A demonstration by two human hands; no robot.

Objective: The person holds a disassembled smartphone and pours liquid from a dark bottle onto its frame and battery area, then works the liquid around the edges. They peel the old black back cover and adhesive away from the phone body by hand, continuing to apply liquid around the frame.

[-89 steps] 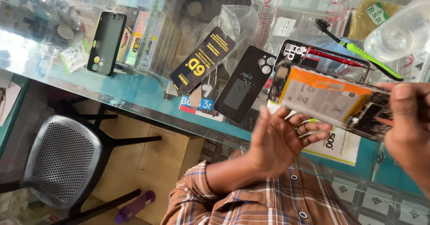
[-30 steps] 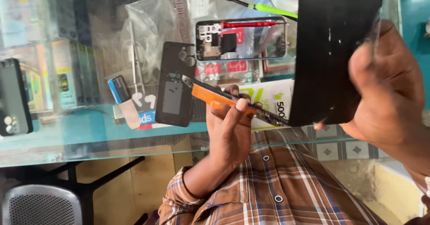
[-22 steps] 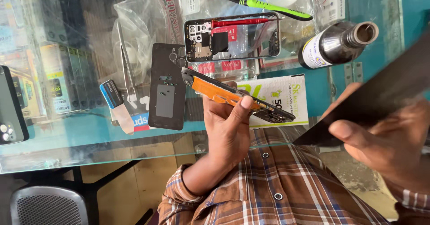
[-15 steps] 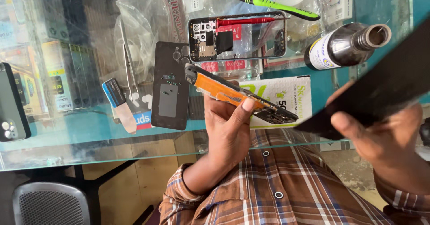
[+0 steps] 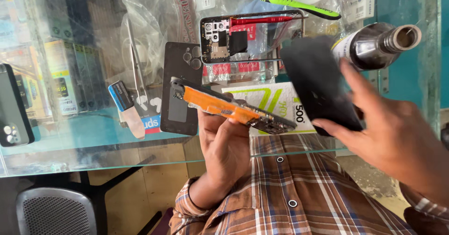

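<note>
Opened phone (image 5: 229,108), orange battery exposed

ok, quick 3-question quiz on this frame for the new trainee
1. True or false: the left hand holds the opened phone, the one with the orange battery, above the glass table.
2. What is in the grip of the right hand? A) tweezers B) the black flat panel C) a dark bottle
3. What colour is the handle of the brush at the far side of the table?

Key: 1 true; 2 B; 3 green.
</note>
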